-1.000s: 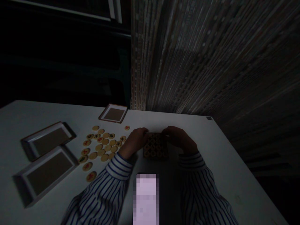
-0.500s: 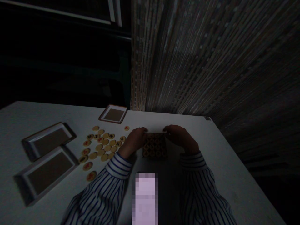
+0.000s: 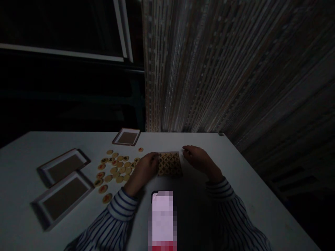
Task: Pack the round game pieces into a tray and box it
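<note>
A small square box (image 3: 169, 164) filled with rows of round wooden pieces, dark characters on top, lies on the white table in the middle. My left hand (image 3: 146, 170) is at its left edge, fingers curled; whether they grip the edge is too dark to tell. Off the box's right side is my right hand (image 3: 196, 157), its fingers bent together and apart from the box. Loose round pieces (image 3: 122, 169), some with red or black characters and some plain, are scattered left of my left hand.
Two open box trays (image 3: 48, 174) (image 3: 65, 198) lie at the left. Another open box part (image 3: 127, 136) is near the back edge. A phone-like object (image 3: 162, 216), pixelated, is at the front. A strip curtain (image 3: 183, 69) hangs behind the table (image 3: 251, 205).
My right hand has come away from the box, while my left hand has moved down along its left side. The box's pieces show more clearly. The view has tilted up.
</note>
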Tool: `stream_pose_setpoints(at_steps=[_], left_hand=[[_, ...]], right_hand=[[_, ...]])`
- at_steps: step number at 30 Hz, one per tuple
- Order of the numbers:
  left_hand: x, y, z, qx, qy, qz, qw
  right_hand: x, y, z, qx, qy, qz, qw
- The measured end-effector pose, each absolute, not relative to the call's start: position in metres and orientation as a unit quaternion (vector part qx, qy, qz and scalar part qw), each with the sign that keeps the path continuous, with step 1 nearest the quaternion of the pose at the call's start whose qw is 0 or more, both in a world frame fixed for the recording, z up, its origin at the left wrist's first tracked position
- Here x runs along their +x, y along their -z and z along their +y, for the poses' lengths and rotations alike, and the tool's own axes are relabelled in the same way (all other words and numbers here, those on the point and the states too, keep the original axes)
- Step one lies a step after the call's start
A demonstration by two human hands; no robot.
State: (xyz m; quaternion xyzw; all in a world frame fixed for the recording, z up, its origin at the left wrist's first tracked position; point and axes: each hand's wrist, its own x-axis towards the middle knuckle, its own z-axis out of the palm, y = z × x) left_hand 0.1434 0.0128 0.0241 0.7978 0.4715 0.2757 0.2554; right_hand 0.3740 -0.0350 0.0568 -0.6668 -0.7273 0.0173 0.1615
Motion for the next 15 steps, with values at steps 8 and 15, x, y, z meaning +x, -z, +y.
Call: stream_pose_setpoints(at_steps=[8, 15], left_hand=[[0.129, 0.005, -0.032, 0.758, -0.318, 0.470, 0.321], [0.127, 0.009, -0.041, 0.749, -0.313, 0.468, 0.349]], right_hand=[[0.366, 0.005, -0.071, -0.662, -0.088, -0.679, 0.305], [0.351, 0.011, -0.080, -0.682, -0.175, -0.632, 0.324]])
